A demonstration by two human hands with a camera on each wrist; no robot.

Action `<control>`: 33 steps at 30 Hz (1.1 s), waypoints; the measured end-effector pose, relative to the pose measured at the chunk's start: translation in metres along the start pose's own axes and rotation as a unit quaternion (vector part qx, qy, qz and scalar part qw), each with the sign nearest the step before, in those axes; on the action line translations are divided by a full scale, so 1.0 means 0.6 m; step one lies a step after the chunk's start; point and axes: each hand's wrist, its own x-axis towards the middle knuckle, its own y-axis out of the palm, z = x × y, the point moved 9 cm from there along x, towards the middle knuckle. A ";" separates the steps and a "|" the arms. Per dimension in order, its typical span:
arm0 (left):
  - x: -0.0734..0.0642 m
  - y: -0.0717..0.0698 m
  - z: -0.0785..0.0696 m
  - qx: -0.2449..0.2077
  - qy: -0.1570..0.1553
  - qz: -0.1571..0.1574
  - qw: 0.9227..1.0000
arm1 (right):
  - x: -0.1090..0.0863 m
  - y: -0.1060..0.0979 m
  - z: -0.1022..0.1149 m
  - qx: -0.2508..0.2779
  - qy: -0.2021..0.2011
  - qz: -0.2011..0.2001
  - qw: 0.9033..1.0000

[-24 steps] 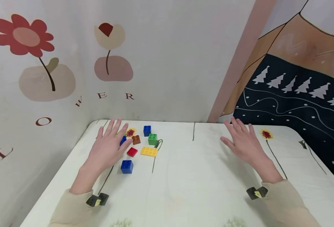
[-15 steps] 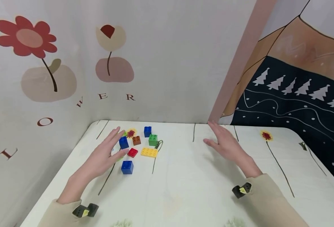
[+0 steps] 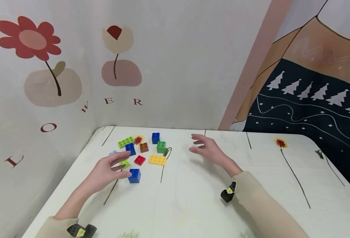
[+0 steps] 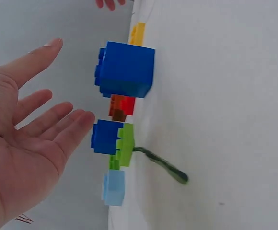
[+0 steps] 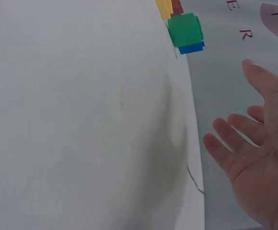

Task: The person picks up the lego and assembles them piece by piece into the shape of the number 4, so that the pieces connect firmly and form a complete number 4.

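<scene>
My left hand (image 3: 105, 172) hovers over the left of the table, thumb and fingers apart and holding nothing. Its thumb tip overlaps the edge of the nearest blue brick (image 3: 135, 176) in the head view, while the left wrist view shows a gap between hand and brick. Around it lie a lime brick (image 3: 124, 164), a red brick (image 3: 139, 160), a second blue brick (image 3: 130, 149) and a light blue brick (image 4: 115, 188), partly hidden by the hand from above. My right hand (image 3: 209, 150) floats right of the group, fingers loosely bent; nearest it are a green brick (image 3: 161, 147) and a yellow brick (image 3: 157, 160).
Farther back sit a long lime brick (image 3: 125, 142), a brown brick (image 3: 144, 147) and another blue brick (image 3: 155, 138). The white tablecloth (image 3: 187, 195) carries printed flowers and stems. A curtain (image 3: 178, 66) with flower prints hangs behind the table's far edge.
My right hand has moved left toward the bricks and its fingers have bent. My left hand has come down and nearer, uncovering the lime and blue bricks. The bricks lie as before.
</scene>
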 end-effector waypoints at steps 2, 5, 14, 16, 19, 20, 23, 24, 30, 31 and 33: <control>0.001 0.004 0.008 -0.016 -0.007 0.007 1.000 | 0.012 0.015 0.001 0.014 0.006 0.004 1.000; 0.001 0.010 0.019 -0.019 -0.017 0.015 1.000 | 0.028 0.033 0.004 0.031 0.007 0.007 0.999; -0.002 0.030 0.042 -0.024 -0.030 0.047 0.998 | 0.062 0.078 0.015 0.047 0.022 0.009 0.999; -0.001 0.033 0.043 -0.026 -0.029 0.052 0.998 | 0.070 0.091 0.017 0.049 0.021 0.007 0.999; 0.001 0.035 0.045 -0.029 -0.032 0.054 0.998 | 0.079 0.110 0.022 0.055 0.012 0.006 0.998; 0.002 0.035 0.046 -0.030 -0.032 0.054 0.998 | 0.082 0.116 0.023 0.056 0.010 0.005 0.998; 0.002 0.034 0.048 -0.037 -0.035 0.055 0.997 | 0.088 0.133 0.024 0.051 0.013 0.003 0.999; 0.002 0.034 0.049 -0.039 -0.037 0.055 0.997 | 0.090 0.137 0.024 0.048 0.016 0.001 0.999; 0.003 0.037 0.055 -0.027 -0.050 0.051 0.997 | 0.100 0.154 0.019 0.039 0.037 -0.016 0.998; 0.003 0.037 0.056 -0.022 -0.051 0.049 0.997 | 0.102 0.157 0.019 0.038 0.040 -0.017 0.998; 0.003 0.037 0.058 -0.013 -0.053 0.044 0.998 | 0.104 0.161 0.019 0.033 0.046 -0.016 0.998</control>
